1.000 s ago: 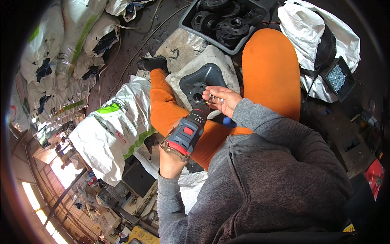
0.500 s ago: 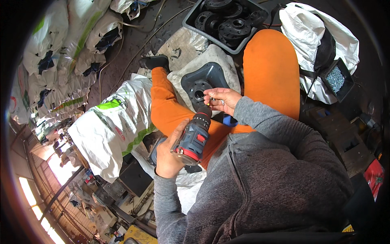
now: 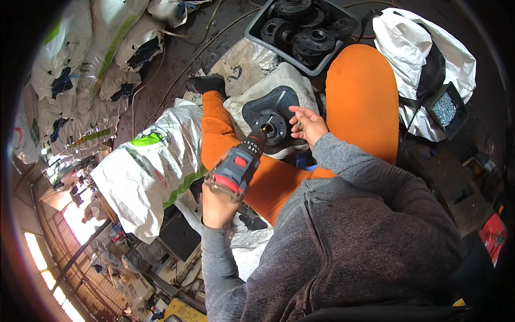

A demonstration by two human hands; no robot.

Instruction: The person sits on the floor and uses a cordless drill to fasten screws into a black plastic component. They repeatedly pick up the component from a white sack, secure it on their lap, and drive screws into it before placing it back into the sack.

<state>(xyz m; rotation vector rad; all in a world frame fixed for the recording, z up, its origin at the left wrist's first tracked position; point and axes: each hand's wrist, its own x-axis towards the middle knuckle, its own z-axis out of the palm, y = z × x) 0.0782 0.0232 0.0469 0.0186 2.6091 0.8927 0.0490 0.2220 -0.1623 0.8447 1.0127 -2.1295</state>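
Note:
My left hand [image 3: 219, 206] is wrapped round the grip of a grey and red cordless drill [image 3: 237, 165]. The drill points away from me at a black round flange [image 3: 279, 130] with a central hole and smaller holes round it. A thin bright piece, apparently a screw, shows at the bit's tip over the flange. This flange lies on a black, square-cornered plastic part [image 3: 282, 97], resting on a whitish cushion [image 3: 300, 80] between my legs. Right of the flange, my right hand [image 3: 311, 127] hovers with fingers loosely curled round something small and silvery, too small to name.
A grey crate [image 3: 316, 70] of black flanges stands at the far side. On the right, a black box [image 3: 446, 110] holds many small screws beside a white sack [image 3: 399, 40]. White bags [image 3: 147, 161] lie at the left, and a hose [image 3: 206, 45] crosses the dark floor.
My right hand has moved away from the drill tip, to the right. The drill has tilted and shifted left, its tip now over the flange, leaving more of the flange in sight.

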